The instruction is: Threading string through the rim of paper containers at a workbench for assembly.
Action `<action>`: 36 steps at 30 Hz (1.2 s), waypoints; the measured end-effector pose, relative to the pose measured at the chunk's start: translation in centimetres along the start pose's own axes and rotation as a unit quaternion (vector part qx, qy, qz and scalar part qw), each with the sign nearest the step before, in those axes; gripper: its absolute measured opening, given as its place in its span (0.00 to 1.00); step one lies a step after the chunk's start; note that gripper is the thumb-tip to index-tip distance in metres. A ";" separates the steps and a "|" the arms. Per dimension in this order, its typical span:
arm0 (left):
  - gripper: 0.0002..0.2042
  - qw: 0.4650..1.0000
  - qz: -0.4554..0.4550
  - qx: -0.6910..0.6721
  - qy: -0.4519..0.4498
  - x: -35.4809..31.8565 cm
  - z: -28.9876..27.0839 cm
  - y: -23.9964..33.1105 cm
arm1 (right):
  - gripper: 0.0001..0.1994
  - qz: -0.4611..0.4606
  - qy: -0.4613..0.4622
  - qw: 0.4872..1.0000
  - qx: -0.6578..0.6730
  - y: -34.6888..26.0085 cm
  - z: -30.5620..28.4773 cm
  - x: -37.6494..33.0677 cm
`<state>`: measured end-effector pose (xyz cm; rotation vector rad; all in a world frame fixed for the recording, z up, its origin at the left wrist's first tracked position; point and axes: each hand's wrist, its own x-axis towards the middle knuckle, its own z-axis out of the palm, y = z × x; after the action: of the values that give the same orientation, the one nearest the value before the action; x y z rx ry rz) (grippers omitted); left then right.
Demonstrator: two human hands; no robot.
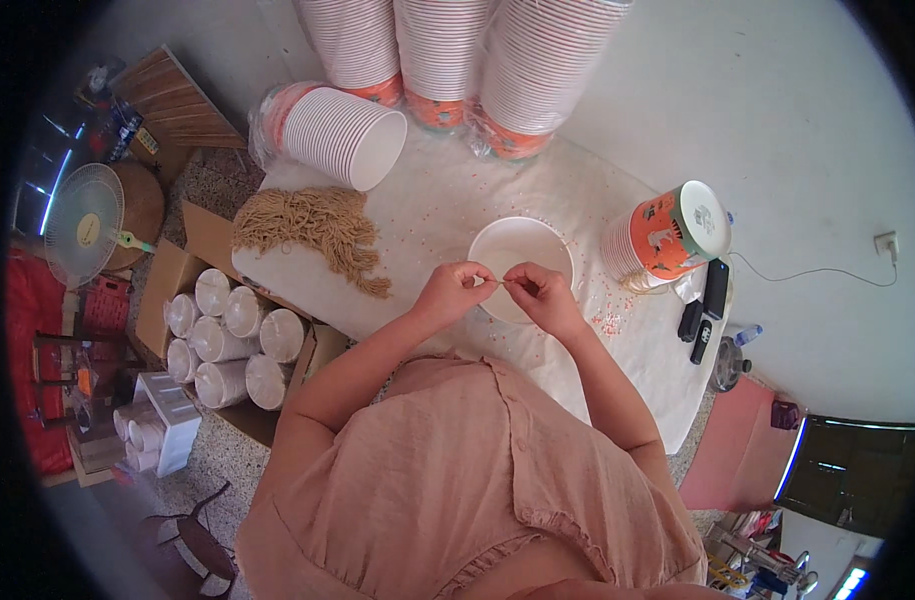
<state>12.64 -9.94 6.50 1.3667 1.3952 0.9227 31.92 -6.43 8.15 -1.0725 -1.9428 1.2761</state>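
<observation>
White table point(618, 340), hands point(503, 285) pinching string point(502, 284) over white bowl point(523, 250)

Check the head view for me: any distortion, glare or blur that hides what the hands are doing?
Head view: strong fisheye bending, dark vignette at the corners; even soft light, no glare; left hand and right hand fairly sharp above the white bowl, though the thin string between them is barely resolved.

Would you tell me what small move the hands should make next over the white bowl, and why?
Probably lower the thin strand pinched between the left hand and right hand toward the white bowl: both hands hold it just above the near rim.
</observation>
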 end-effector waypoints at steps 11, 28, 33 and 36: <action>0.06 0.999 -0.011 0.028 -0.027 0.0 -0.8 0.7 | 0.03 -0.060 0.001 0.983 -0.176 -1.0 0.2 -0.2; 0.06 0.999 -0.005 0.007 -0.041 0.4 -1.5 -1.5 | 0.04 -0.042 -0.029 0.992 -0.117 -0.4 0.3 -1.0; 0.06 0.998 0.005 -0.015 -0.057 0.1 -2.7 -0.7 | 0.03 -0.022 -0.029 0.986 -0.161 -0.6 -0.8 -0.9; 0.06 0.996 0.041 0.019 -0.073 0.2 -3.1 -0.3 | 0.03 -0.045 -0.013 0.991 -0.127 -0.8 -1.0 -1.0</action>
<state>9.54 -9.51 7.02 1.4989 1.2599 0.8347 33.01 -7.00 9.20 -1.0786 -2.1910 1.0198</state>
